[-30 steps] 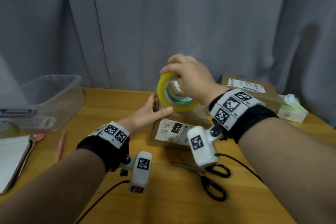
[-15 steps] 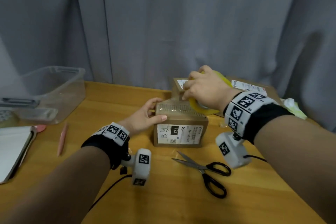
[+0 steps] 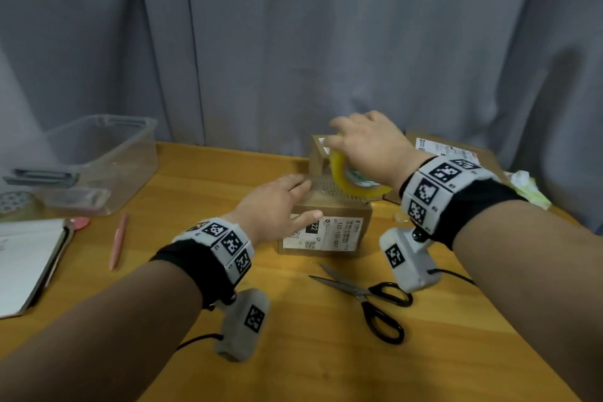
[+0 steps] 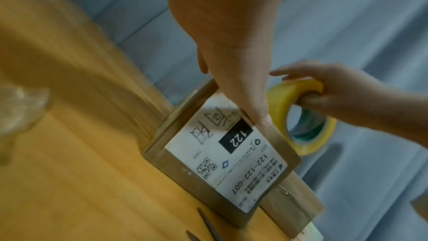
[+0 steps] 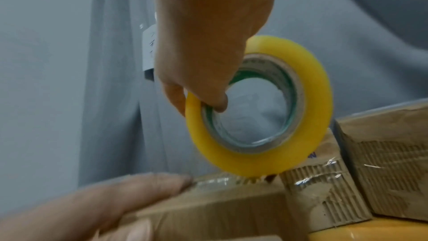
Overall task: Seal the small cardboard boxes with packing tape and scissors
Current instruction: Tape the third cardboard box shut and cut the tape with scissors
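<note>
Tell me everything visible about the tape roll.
The tape roll is a ring of translucent yellow packing tape wound on a core printed green inside. It stands tilted on edge, its lower rim on top of the labelled cardboard box. The right hand grips it, thumb hooked into the core and fingers over the outer rim. The left hand steadies the box without touching the roll.

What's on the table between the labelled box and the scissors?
Nothing: in the head view only bare wooden table separates the labelled box from the scissors, whose blade tips point toward it.
</note>
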Tool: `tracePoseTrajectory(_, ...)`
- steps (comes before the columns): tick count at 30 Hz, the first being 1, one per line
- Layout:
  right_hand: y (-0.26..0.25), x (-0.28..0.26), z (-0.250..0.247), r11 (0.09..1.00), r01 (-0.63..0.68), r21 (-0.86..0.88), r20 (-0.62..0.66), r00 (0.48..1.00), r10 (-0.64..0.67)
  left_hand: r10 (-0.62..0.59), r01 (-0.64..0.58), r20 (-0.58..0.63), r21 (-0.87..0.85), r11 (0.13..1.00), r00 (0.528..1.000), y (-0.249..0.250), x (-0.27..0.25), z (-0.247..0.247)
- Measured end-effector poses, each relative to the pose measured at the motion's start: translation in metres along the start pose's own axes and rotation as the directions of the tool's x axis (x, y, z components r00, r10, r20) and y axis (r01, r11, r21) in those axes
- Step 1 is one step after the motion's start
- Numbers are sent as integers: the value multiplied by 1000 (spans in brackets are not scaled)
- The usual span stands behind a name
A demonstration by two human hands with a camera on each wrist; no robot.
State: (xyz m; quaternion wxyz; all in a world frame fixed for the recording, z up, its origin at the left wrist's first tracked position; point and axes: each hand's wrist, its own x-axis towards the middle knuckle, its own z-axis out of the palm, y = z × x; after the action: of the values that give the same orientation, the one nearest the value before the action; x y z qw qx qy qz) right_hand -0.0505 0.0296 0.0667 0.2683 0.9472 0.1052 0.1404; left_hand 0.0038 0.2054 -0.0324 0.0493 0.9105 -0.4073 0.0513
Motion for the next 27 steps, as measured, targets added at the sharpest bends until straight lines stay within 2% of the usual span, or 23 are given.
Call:
tracePoseTrajectory(2, 13, -5, 1, 985, -131, 108, 14, 991, 131, -31, 29, 31, 79, 996, 999, 5, 3, -4)
tracePoseTrajectory(4, 15, -7, 0, 968, -181, 176, 52, 983, 175, -103, 92, 80, 130, 987, 992, 15, 9, -9)
tracePoseTrajectory(6, 11, -5, -1, 978, -140, 156, 35, 990, 136, -145, 127, 103, 163, 978, 984, 22, 13, -12)
tracePoseTrajectory(9, 16, -10, 0, 992, -80, 93, 3, 997, 80, -142, 127, 82, 165, 978, 986, 20, 13, -9)
tracePoseTrajectory(13, 41, -42, 16, 996, -69, -48, 140, 987, 76, -124, 109, 86, 161, 981, 989, 16, 12, -9)
tracePoseTrajectory(15, 40, -58, 33, 994, -102, -28, 214, 971, 106, -123, 109, 80, 163, 981, 989, 17, 14, -8)
tracePoseTrajectory(20, 32, -64, 61, 991, -136, 13, 228, 965, 130, -153, 132, 112, 175, 976, 982, 23, 16, -11)
tracePoseTrajectory(27, 21, -61, 67, 990, -132, 50, 291, 950, 112, -254, 110, 267, 456, 883, 930, 70, 43, -28)
